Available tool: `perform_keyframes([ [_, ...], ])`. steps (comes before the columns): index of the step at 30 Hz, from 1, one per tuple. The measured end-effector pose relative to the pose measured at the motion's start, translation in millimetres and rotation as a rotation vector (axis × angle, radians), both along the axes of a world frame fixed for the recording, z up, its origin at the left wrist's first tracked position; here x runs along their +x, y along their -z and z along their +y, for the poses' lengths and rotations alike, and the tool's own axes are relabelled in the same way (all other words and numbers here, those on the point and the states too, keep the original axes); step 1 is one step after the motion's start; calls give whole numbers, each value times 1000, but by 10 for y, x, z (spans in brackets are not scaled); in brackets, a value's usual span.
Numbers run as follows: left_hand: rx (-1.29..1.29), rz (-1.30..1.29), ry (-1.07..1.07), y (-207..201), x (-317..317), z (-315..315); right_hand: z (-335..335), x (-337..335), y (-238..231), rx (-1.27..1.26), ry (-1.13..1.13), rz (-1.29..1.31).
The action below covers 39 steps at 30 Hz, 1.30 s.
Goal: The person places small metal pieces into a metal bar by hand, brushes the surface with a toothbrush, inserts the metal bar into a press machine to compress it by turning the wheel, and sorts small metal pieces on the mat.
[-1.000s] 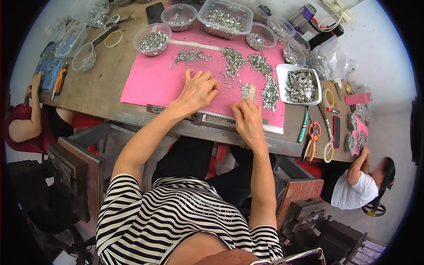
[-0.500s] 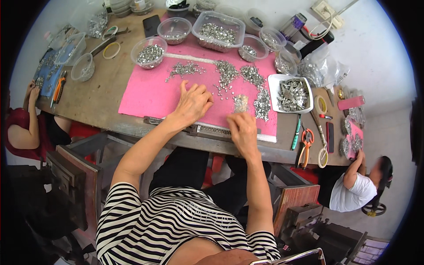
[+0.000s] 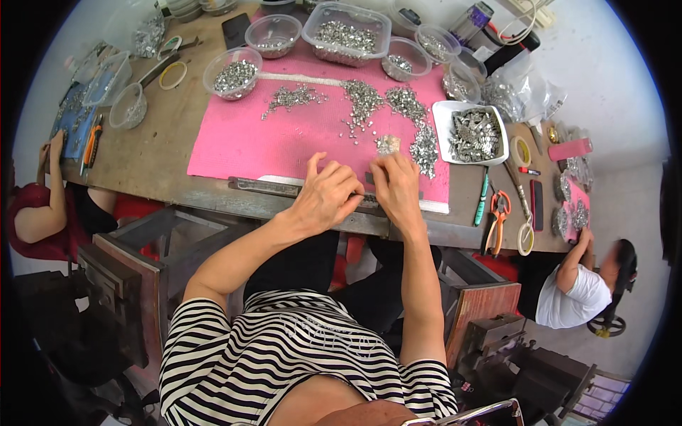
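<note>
In the head view, your left hand [image 3: 328, 190] curls at the pink mat's [image 3: 238, 142] near edge, over a long metal bar [image 3: 266, 187] lying along that edge. Your right hand [image 3: 396, 183] is just beside it, fingers bent down; whether either pinches anything, I cannot tell. Small silver pieces [image 3: 364, 103] lie heaped on the mat; orange-handled pliers [image 3: 501, 204] lie right of it.

Bar [image 3: 264, 187] along the front of the mat [image 3: 238, 138], pieces [image 3: 362, 103] behind it, tubs [image 3: 346, 57] beyond, tray [image 3: 442, 135] at right
</note>
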<state>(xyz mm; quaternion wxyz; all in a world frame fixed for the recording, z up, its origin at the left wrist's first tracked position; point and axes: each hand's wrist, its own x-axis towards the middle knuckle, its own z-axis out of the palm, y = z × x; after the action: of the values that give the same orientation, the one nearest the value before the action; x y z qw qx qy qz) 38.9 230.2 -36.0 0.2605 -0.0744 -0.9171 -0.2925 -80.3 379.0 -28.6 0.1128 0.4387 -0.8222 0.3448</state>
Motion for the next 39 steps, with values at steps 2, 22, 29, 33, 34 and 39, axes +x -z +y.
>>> perform_keyframes([
  [2, 10, 3, -4, 30, 21, 27, 144, 175, -12, 1, -20, -29],
  [22, 29, 95, -64, 119, 219, -56, 51, -143, 39, -20, 133, -14],
  [29, 71, 100, -56, 104, 184, -55, -237, -395, 123, 126, 186, 120],
  [33, 117, 58, -72, 111, 159, -50, -245, -432, 149, 117, 172, 155],
  [34, 118, 54, -70, 105, 155, -43, -225, -424, 139, 105, 160, 181],
  [39, 146, 20, -120, 57, 162, -15, 15, -113, -7, 38, 61, 101],
])
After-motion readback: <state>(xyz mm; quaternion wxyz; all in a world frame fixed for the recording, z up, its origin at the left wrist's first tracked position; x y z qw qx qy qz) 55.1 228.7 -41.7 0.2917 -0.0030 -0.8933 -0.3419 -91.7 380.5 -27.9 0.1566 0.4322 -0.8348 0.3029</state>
